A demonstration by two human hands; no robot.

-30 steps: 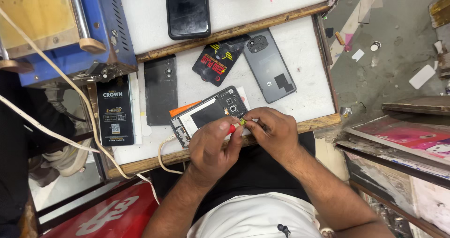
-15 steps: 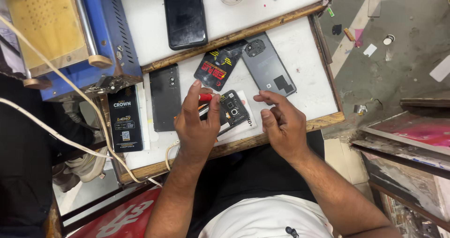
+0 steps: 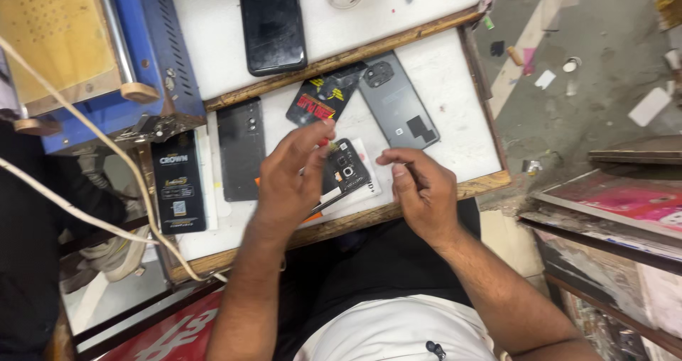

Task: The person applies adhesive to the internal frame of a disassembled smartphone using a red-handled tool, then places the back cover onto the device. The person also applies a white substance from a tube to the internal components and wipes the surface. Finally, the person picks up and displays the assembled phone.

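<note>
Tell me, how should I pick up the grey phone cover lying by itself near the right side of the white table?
Probably grip the grey phone cover by its two long edges, coming straight down from above. It lies flat with bare table along its right edge, and the long edges are closer together than the ends. A black card crowds its upper left corner.

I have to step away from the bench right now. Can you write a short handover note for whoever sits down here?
Left hand: over the opened black phone, a red-tipped tool at its fingertips; grip unclear.
Right hand: beside the phone, fingers curled, seemingly empty.
Phone lies on the white wood-framed tray, near its front edge.
Done: back is off, insides exposed.
Left: phone not yet closed; grey back cover lies behind it.
</note>
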